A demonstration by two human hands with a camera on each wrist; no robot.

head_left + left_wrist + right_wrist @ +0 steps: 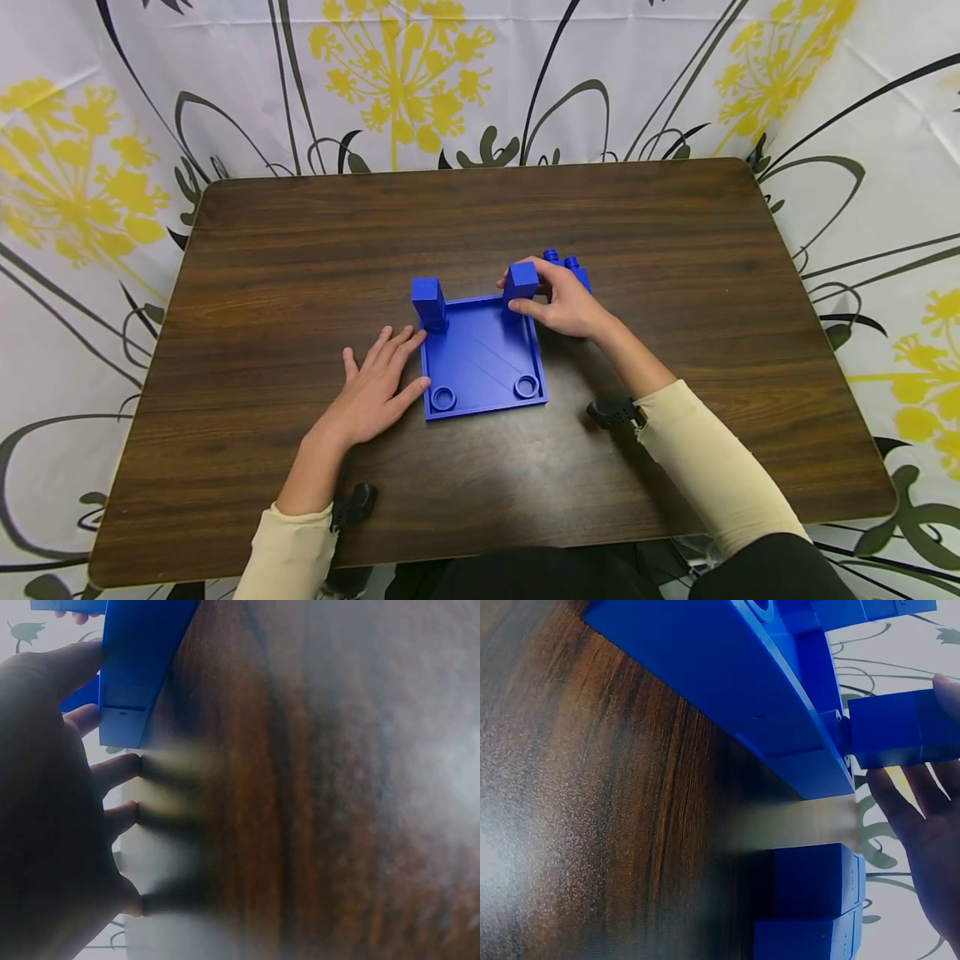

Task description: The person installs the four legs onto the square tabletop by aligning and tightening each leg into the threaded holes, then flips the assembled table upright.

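A square blue tray (483, 358) with a low rim lies on the table, with a round socket (443, 398) at its near left corner and another socket (527, 386) at the near right. One blue block leg (428, 302) stands upright at the far left corner. My right hand (567, 304) grips a second blue leg (521, 283) between thumb and fingers at the far right corner; in the right wrist view this leg (896, 727) meets the corner socket. With fingers spread, my left hand (371, 392) rests beside the tray's left side, fingertips and thumb right at its edge.
Behind my right hand lie more blue legs (577, 271) with round pegs, seen side by side as blocks (814, 881) in the right wrist view. The brown wooden table (262, 275) is backed by a flowered curtain (247, 75).
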